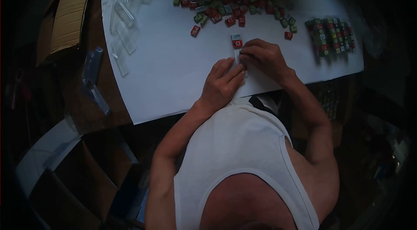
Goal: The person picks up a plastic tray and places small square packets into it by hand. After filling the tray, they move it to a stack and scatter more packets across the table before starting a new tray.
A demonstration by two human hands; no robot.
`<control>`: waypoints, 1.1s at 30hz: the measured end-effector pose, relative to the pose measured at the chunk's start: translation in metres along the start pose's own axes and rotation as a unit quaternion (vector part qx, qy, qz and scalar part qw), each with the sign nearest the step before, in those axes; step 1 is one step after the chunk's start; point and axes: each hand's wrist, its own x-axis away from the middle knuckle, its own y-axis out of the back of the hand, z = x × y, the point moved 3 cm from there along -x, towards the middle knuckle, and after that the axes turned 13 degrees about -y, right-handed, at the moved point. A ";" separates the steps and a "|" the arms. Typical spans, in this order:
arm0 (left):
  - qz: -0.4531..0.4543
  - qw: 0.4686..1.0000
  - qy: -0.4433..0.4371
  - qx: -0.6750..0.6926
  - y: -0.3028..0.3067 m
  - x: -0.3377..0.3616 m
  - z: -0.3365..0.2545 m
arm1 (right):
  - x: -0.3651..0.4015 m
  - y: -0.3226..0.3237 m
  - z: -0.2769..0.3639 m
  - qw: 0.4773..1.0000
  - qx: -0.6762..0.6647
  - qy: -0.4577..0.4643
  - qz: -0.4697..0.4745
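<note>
A narrow clear plastic case (237,58) lies on the white table top in front of me. At its far end sit a red small box (237,44) and a pale small box (236,37). My left hand (222,81) holds the near part of the case, its fingers curled over the left side. From the right, my right hand (266,58) reaches to the case's edge with its fingertips pressed together. Whatever those fingertips hold is hidden.
Beyond my hands spreads a large pile of small red and green boxes (217,12). Filled clear cases (332,36) stand in rows at the right. Several empty clear cases (126,38) lie at the left, near a cardboard box (74,10). The white table (160,82) ends before my body.
</note>
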 end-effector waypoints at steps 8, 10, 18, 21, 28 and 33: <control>0.007 1.000 -0.007 0.001 -0.002 0.004 0.001 | -0.012 -0.003 -0.009 0.997 0.024 0.027 -0.061; 0.014 1.000 -0.009 -0.016 -0.002 0.004 0.002 | -0.014 0.008 -0.015 0.996 0.022 0.014 -0.085; 0.005 1.000 -0.001 0.007 -0.005 0.007 0.003 | -0.006 0.059 -0.059 0.931 0.238 -0.211 -0.180; 0.005 1.000 0.003 0.001 -0.004 0.007 0.002 | -0.002 0.051 -0.058 0.951 0.186 -0.168 -0.183; 0.003 1.000 0.002 0.001 0.000 0.004 0.000 | 0.014 0.021 -0.006 0.995 0.039 -0.087 -0.042; -0.010 1.000 0.002 0.008 0.001 0.005 0.000 | 0.017 0.003 0.007 0.998 0.039 0.021 0.047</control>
